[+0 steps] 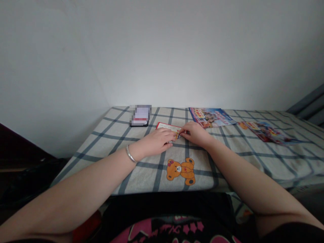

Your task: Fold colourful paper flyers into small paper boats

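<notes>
A small card point(167, 127) with a red edge and a white printed panel lies on the checked cloth in front of me. Across its lower left part rests my left hand point(160, 139), palm down, fingers stretched out and a silver bangle at the wrist. My right hand point(194, 133) is at the card's right side, thumb and fingertips pinched together. By those fingertips shows a small blue and yellow bit point(177, 135); whether it belongs to the card or is separate, I cannot tell. Both hands hide much of the card.
A phone-like device point(140, 115), partly blurred out, lies at the back left near the wall. Colourful printed leaflets point(212, 117) lie at the back right, another point(273, 132) further right. The checked cloth point(141, 175) covers the table, with a printed bear point(181, 171) near its front edge.
</notes>
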Available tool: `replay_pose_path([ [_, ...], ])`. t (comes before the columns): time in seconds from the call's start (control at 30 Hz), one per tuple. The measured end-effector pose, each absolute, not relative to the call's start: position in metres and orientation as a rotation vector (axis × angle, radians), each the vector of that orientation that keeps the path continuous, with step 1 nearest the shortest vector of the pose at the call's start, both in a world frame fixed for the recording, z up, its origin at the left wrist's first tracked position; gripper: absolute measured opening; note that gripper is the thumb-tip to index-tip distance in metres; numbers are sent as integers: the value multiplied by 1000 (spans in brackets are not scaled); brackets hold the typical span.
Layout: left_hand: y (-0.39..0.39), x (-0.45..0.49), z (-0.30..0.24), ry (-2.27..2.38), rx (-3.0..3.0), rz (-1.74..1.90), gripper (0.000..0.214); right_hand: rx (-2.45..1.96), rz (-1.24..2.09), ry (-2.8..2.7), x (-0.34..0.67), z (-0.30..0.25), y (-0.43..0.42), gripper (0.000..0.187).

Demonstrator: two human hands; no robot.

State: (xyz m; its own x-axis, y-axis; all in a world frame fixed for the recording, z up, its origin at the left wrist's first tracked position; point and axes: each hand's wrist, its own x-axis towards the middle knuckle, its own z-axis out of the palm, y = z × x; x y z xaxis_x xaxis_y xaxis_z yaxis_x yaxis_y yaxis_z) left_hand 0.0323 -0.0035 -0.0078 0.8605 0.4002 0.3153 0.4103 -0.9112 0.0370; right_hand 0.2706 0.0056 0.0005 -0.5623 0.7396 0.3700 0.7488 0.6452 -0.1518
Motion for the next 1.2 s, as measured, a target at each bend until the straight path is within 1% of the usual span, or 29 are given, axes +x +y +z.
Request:
replay_pose_path([
  [0.17,-2,29,-4,-655,-3064,-569,21,-1116,37,-2499,268,-2,4,11],
  [0.33,-1,27,-4,-639,-3095,-559,31,-1170,69,-2433,267,-4,5,16],
  [0.53,-6,31,-2,-687,-3023,-445,33,-1175,52,-2433,267,-6,7,11],
  [0.77,-7,32,-3,-731,-2939,-408,31,-959,32,-2540,278,4,2,8],
  [0.9,-5,30,-1,-767,-2964,-389,30,-890,23,-2604,280,8,-1,14],
  [1.07,-4,29,3,-713,-2995,-352,33,-924,8,-2611,276,3,0,23],
  [1.2,-3,29,2,-696,-2995,-296,39,-1096,86,-2516,274,-1,4,20],
])
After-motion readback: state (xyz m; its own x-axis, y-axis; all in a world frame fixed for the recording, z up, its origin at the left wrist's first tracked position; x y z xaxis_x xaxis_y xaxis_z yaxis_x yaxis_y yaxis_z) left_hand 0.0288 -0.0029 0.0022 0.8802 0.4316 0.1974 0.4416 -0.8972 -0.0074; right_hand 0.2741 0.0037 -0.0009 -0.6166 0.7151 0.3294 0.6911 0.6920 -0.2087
